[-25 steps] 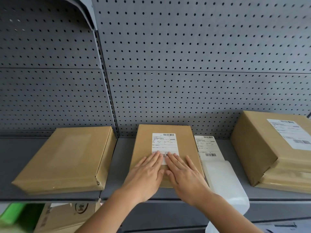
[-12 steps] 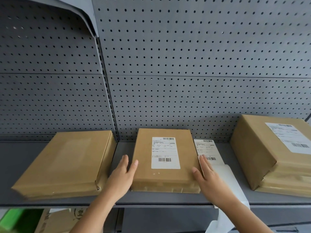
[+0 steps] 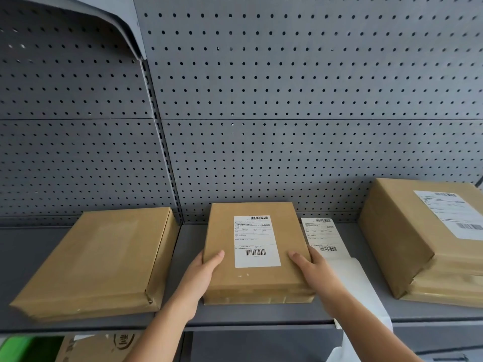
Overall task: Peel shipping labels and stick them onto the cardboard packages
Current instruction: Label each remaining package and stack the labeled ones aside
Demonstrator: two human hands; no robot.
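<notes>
A flat cardboard package (image 3: 256, 280) lies in the middle of the grey shelf (image 3: 261, 316) with a white shipping label (image 3: 256, 241) stuck on its top. My left hand (image 3: 202, 273) grips its left edge, thumb on top. My right hand (image 3: 315, 270) grips its right edge, thumb on top as well. A strip of labels (image 3: 322, 237) lies on the shelf just right of the package; its bare backing paper (image 3: 358, 286) hangs over the front edge.
An unlabelled cardboard package (image 3: 99, 257) lies at the left of the shelf. At the right stands a stack of packages (image 3: 418, 244), the top one labelled. A grey pegboard wall (image 3: 287, 100) rises behind. More boxes (image 3: 91, 347) sit below the shelf.
My hands left the label they were pressing, moved out to the package's two sides, and now grip its edges with thumbs on top.
</notes>
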